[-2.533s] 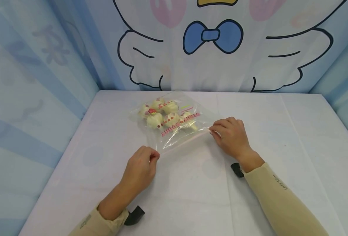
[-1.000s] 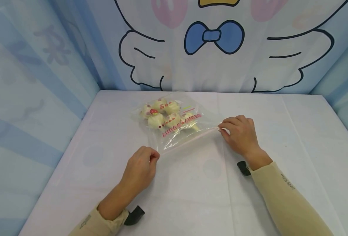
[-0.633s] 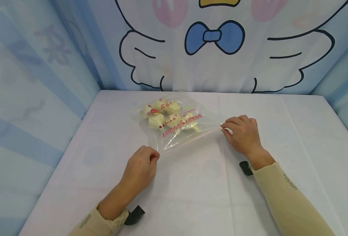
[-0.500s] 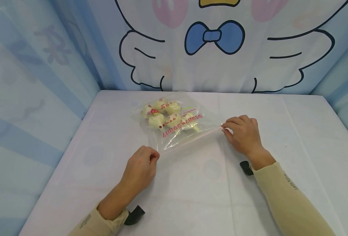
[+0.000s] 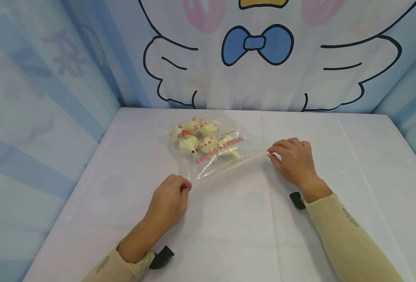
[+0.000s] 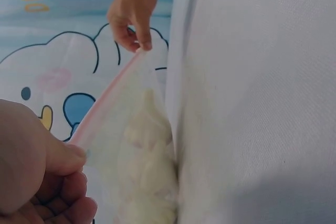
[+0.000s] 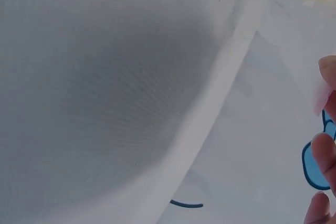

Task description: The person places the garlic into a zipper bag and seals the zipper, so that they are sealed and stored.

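A clear zip bag (image 5: 211,166) with red lettering and a pink strip along its near edge lies toward the back of the table. Several pale garlic bulbs (image 5: 188,145) show through the plastic. My left hand (image 5: 169,201) pinches the bag's near left corner between thumb and forefinger; in the left wrist view that thumb presses on the pink strip (image 6: 105,100). At the other end of the same edge, my right hand (image 5: 294,162) pinches the strip near the right corner. The right wrist view catches only a few right fingertips (image 7: 326,156) at its border.
A white cloth covers the table (image 5: 229,235). Behind it hangs a curtain (image 5: 257,82) printed with a cartoon figure and a blue bow tie, and a blue curtain (image 5: 42,156) closes off the left side. Dark wrist-camera pieces (image 5: 162,257) stick out by the sleeves.
My right hand has slid rightward along the bag's pink-edged side, from short of the right corner to close at it. My left hand keeps its pinch in place; the bulbs hold their arrangement.
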`<state>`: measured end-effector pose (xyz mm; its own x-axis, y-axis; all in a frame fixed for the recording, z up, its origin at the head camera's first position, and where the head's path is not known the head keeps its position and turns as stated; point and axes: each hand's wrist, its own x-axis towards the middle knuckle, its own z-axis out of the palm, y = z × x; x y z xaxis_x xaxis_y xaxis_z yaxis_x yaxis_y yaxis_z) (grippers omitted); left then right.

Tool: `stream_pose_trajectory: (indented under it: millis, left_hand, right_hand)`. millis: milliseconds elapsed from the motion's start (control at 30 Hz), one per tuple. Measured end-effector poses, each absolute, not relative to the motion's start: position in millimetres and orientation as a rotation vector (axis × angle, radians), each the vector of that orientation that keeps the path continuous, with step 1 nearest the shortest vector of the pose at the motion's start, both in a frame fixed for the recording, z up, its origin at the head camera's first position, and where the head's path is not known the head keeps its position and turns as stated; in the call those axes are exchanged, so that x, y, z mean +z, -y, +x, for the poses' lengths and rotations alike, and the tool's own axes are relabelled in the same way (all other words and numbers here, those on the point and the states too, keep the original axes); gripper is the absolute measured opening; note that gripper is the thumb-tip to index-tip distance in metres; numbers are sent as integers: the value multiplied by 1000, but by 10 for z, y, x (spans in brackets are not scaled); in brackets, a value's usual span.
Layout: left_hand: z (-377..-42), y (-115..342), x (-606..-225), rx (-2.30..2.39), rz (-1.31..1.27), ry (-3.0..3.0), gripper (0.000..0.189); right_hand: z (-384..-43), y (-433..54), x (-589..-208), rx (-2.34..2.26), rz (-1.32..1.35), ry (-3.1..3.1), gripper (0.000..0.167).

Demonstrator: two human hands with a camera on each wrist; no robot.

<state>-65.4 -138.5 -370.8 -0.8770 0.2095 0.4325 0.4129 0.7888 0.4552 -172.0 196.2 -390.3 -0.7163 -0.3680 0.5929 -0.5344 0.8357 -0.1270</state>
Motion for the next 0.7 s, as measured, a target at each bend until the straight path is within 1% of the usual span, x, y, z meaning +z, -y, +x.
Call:
stream_pose_trajectory:
  millis: [433,700]
  left_hand:
    - [-654,1391,-3689,-798,-470,2631,14]
    - [-659,1397,-3687,-779,-486,2622,14]
  right_hand:
    - [-1682,-1924,-3917,404,683,2549,14]
    - [-1696,-1918,-3904,420,711,2487,11]
